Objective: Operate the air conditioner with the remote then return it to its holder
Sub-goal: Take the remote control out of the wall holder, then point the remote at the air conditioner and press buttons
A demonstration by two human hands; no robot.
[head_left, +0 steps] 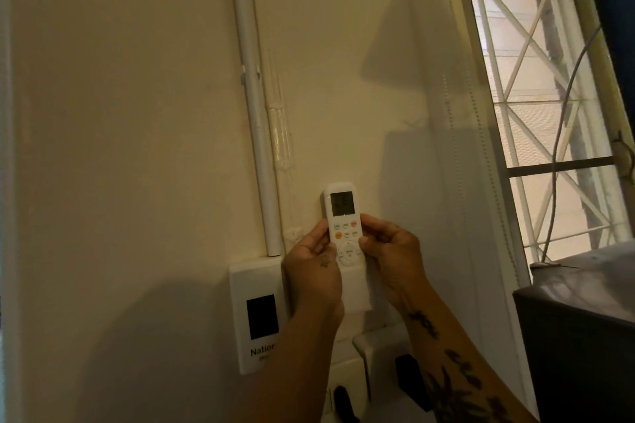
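Note:
A white remote [343, 216] with a small grey screen and coloured buttons stands upright against the cream wall, its lower end inside a white wall holder [355, 288]. My left hand [314, 271] pinches the remote's left edge and my right hand [391, 256] pinches its right edge, both at the button area. The remote's bottom part is hidden by the holder and my hands. No air conditioner is in view.
A white switch box [257, 316] with a black window is fixed to the wall left of the holder, under a white conduit pipe [254, 96]. Sockets with black plugs [409, 378] sit below. A dark cabinet [577, 319] and a barred window [549, 113] are at the right.

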